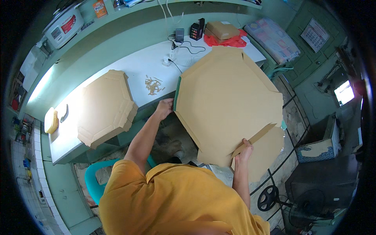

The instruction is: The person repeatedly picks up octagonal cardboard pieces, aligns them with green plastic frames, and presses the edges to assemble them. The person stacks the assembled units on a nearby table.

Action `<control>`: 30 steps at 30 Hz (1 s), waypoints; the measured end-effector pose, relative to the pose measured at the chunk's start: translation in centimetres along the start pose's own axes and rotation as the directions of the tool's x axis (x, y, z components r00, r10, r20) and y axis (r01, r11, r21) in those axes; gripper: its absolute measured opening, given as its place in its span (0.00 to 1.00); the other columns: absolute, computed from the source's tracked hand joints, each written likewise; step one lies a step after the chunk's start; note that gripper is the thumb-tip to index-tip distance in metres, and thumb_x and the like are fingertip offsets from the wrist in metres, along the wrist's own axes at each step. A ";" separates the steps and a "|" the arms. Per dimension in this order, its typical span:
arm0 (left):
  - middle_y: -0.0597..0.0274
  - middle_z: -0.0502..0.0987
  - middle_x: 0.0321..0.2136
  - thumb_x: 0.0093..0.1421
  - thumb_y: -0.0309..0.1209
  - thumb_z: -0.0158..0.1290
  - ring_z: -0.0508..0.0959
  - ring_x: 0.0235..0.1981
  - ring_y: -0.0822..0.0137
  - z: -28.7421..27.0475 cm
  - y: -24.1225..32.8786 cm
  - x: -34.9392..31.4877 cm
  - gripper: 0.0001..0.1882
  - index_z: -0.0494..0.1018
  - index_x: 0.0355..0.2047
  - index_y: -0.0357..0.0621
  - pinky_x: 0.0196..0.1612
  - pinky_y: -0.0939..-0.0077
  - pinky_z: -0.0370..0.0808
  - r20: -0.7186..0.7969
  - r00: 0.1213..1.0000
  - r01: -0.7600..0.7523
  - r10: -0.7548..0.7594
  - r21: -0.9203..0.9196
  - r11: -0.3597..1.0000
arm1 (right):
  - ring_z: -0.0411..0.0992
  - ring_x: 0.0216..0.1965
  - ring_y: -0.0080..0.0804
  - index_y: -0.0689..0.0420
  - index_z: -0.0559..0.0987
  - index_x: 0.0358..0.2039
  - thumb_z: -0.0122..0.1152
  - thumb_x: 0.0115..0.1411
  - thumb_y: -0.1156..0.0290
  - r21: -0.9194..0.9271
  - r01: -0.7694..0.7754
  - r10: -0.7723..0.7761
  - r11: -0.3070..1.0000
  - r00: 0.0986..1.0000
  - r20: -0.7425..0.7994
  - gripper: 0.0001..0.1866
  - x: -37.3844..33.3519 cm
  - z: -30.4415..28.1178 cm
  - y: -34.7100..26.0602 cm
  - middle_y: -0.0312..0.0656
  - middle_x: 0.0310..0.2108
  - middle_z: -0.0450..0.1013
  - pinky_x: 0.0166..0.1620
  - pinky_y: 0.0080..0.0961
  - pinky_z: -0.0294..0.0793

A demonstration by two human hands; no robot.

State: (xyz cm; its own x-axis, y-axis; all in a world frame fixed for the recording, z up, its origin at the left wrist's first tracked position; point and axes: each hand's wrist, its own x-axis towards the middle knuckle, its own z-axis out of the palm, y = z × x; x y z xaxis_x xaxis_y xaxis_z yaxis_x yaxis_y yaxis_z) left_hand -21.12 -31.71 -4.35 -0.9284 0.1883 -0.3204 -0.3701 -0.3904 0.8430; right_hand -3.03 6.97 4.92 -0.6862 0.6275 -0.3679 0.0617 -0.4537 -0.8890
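A large flat sheet of brown cardboard (229, 98), cut with slanted corners and slit flaps like an unfolded pizza box, spreads before me over the table's right side and past its front edge. My left hand (166, 108) is closed on its left edge, beside a green strip (177, 94); the fingertips are partly hidden. At the near right, my right hand (244, 151) grips a narrow flap (258, 137) that stands up from the sheet. A further cardboard panel (263, 154) reaches out beneath and to the right of that hand.
On the white table (137, 58) lie a folded octagonal cardboard box (105, 103), several small tan sticks (154, 85), a yellow container (51, 120) and cables with plugs (167, 61). Brown boxes (222, 30) sit on red plastic behind. A teal chair (94, 178) stands at my left.
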 end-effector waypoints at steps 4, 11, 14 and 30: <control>0.55 0.79 0.37 0.63 0.34 0.48 0.80 0.35 0.62 -6.7 4.1 4.7 0.17 0.73 0.48 0.37 0.37 0.69 0.78 -0.312 0.937 -0.027 0.157 0.383 0.924 | 0.69 0.33 0.30 0.59 0.72 0.33 0.54 0.56 0.76 0.065 0.052 -0.052 0.997 0.999 -0.007 0.04 -0.1 4.7 1.3 0.38 0.31 0.69 0.38 0.30 0.70; 0.58 0.79 0.39 0.58 0.49 0.58 0.78 0.33 0.65 -6.4 9.1 11.0 0.34 0.67 0.57 0.37 0.39 0.69 0.74 -0.185 0.973 -0.031 0.140 0.496 0.868 | 0.70 0.37 0.28 0.59 0.73 0.38 0.57 0.57 0.75 0.032 0.156 -0.159 0.987 0.980 0.116 0.08 0.9 8.9 2.7 0.37 0.34 0.72 0.41 0.28 0.70; 0.61 0.78 0.33 0.58 0.39 0.58 0.76 0.27 0.72 -5.5 9.4 12.0 0.22 0.71 0.49 0.40 0.25 0.75 0.70 -0.082 0.996 0.013 0.033 0.509 0.861 | 0.70 0.38 0.27 0.59 0.73 0.37 0.58 0.57 0.74 -0.053 0.177 -0.174 0.983 0.983 0.057 0.08 0.7 10.1 2.5 0.36 0.34 0.72 0.40 0.27 0.69; 0.59 0.80 0.37 0.58 0.35 0.56 0.79 0.35 0.64 -5.1 11.1 11.0 0.19 0.74 0.46 0.35 0.43 0.71 0.75 -0.120 0.992 0.003 0.043 0.364 0.931 | 0.70 0.38 0.30 0.58 0.73 0.37 0.58 0.56 0.74 -0.054 0.185 -0.185 0.981 0.983 0.005 0.09 0.8 12.9 1.8 0.38 0.35 0.72 0.44 0.30 0.69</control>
State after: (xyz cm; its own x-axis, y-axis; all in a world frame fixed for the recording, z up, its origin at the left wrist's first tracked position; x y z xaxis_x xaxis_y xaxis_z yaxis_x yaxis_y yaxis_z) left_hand -35.62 -38.58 -0.78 -0.9409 0.0619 -0.3329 -0.3354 -0.0351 0.9414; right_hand -12.80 -1.48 6.49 -0.6896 0.6972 -0.1960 -0.0273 -0.2955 -0.9549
